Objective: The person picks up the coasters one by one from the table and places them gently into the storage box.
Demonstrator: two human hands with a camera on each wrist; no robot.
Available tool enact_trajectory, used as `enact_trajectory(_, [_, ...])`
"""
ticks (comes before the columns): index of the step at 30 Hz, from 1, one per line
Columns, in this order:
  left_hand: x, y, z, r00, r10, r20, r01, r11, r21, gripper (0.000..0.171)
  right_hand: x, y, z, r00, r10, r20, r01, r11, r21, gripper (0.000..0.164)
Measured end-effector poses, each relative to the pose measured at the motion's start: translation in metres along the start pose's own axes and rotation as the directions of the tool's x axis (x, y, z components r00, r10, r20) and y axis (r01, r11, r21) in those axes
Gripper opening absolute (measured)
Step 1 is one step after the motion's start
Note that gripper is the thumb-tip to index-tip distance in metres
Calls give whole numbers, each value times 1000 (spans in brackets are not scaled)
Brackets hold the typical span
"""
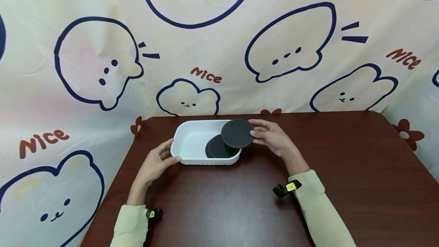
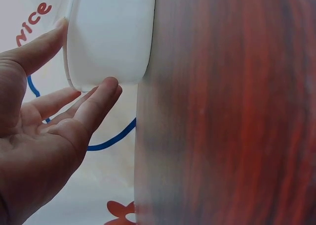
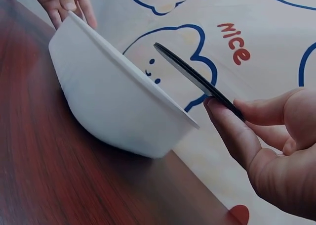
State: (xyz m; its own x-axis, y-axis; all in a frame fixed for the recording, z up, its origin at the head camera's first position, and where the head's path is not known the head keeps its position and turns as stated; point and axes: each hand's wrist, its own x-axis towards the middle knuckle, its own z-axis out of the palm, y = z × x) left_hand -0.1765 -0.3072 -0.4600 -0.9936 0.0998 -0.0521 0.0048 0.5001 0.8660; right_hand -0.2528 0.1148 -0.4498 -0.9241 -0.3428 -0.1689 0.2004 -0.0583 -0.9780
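A white rectangular tray (image 1: 193, 136) with rounded corners stands near the far edge of the table. My left hand (image 1: 156, 163) grips its left end, thumb along the rim and fingertips against the outer wall, as the left wrist view shows. Inside the tray, toward the right, black round coasters (image 1: 219, 148) overlap one another. My right hand (image 1: 271, 136) pinches another black coaster (image 1: 236, 133) by its edge, thumb on one face and fingers on the other. In the right wrist view this thin coaster (image 3: 190, 74) is held tilted above the tray's rim, apart from it.
The dark brown wooden table (image 1: 260, 209) extends toward me and to both sides. Behind it hangs a pale cloth backdrop (image 1: 233, 48) printed with blue-outlined cartoon animals. Small black wrist cameras (image 1: 287, 188) sit at both sleeves.
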Motion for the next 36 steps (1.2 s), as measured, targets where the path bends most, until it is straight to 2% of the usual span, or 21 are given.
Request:
enact_trajectory(11, [0, 1, 0, 1000, 14, -3, -14, 1000, 0, 85, 6, 4, 23, 1000, -2, 21, 1, 999, 43, 57])
enact_trajectory(22, [0, -1, 0, 1000, -5, -13, 5, 1000, 3, 84, 15, 7, 45, 1000, 7, 29, -9, 998, 59, 55])
enact_trajectory(28, [-1, 0, -1, 1000, -5, -4, 5, 1000, 5, 84, 14, 7, 50, 1000, 13, 16, -13, 1000, 4, 54])
enact_trajectory(36, [0, -2, 0, 1000, -13, -22, 13, 1000, 16, 83, 17, 4, 50, 1000, -4, 16, 6, 990, -143, 52])
